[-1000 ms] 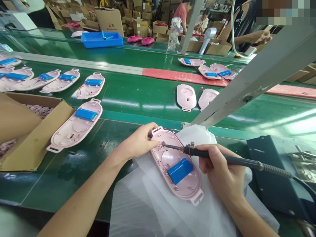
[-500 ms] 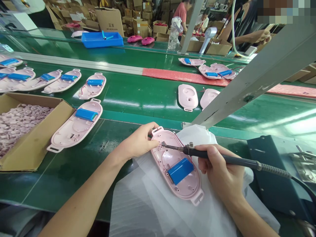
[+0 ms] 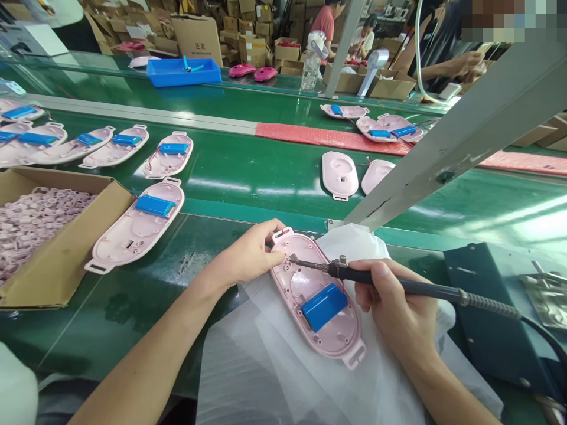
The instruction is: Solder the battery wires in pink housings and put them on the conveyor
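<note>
A pink plastic shell [image 3: 336, 339] lies tilted on white foam sheeting [image 3: 248, 366], its inside facing up. A blue battery pack [image 3: 325, 307] sits in it, with a thin red wire along its right edge. My left hand [image 3: 250, 254] is closed on the shell's upper left rim, the thumb inside near the tip of the tool. In my right hand [image 3: 396, 301] is a soldering iron [image 3: 398, 283], held like a pen. Its tip touches or nearly touches a small part near the shell's upper end; what lies right under the tip is too small to tell.
On the left stands a cardboard box [image 3: 66, 254] of small pink parts, beside another pink shell [image 3: 133, 236]. More shells lie on the green conveyor [image 3: 239, 165]. A slanted metal post [image 3: 425, 136] crosses the right side, above a dark soldering station [image 3: 491, 319]. Co-workers sit beyond.
Both hands, the soldering iron and the held shell stay in place. The shells on the conveyor have shifted slightly to the right. Something pale has appeared at the lower left edge.
</note>
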Action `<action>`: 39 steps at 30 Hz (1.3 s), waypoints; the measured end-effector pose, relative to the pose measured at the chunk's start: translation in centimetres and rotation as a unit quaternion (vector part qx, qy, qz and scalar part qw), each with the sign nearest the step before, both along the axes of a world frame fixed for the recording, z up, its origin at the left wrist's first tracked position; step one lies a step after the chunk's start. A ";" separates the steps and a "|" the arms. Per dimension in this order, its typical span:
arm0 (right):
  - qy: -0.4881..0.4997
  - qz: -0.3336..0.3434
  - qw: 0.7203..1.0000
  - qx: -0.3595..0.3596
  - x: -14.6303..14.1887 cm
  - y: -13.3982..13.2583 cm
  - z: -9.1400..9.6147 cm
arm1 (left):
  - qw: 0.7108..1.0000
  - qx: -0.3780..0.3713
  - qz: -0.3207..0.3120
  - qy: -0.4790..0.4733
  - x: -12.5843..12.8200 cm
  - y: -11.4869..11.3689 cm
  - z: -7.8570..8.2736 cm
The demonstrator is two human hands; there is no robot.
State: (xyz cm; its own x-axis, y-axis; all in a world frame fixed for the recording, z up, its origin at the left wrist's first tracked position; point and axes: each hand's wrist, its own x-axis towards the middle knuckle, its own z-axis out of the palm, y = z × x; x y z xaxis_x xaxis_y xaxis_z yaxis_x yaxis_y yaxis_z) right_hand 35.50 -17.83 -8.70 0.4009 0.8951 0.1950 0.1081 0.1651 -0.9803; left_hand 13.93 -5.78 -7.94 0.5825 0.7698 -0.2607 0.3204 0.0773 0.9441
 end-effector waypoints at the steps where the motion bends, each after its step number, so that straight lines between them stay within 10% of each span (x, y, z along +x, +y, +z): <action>1: 0.000 0.000 1.000 -0.001 0.0 0.0 0.0 | 1.000 -0.001 0.000 -0.001 0.0 0.0 0.0; 39: 0.000 0.020 1.000 0.010 0.3 0.0 -0.2 | 1.000 0.003 -0.006 0.002 -0.2 0.1 -0.2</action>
